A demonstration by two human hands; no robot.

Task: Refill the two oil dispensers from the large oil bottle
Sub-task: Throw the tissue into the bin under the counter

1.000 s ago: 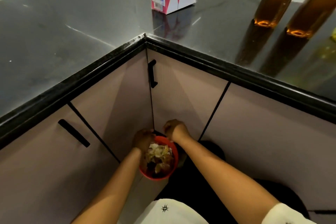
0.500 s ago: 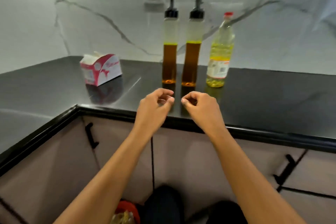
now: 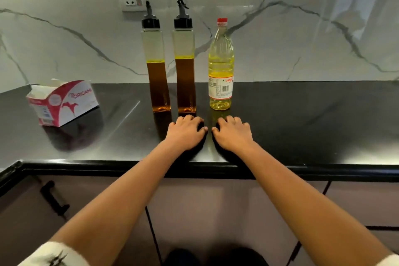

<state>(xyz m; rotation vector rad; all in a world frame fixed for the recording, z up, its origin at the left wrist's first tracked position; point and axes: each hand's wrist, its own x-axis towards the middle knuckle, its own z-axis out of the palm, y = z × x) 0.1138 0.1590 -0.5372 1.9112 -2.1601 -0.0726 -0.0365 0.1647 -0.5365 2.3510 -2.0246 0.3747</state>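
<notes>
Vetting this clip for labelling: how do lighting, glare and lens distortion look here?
Head view: sharp and evenly lit; the glossy countertop mirrors the left dispenser, right dispenser and carton; head view also shows a glare patch between the left hand and right hand; wide-angle distortion enlarges the near forearms.

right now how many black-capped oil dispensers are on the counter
2. The left dispenser stands upright at the back of the counter; the right dispenser stands beside it, next to the oil bottle. Nothing seems to hide another.
</notes>
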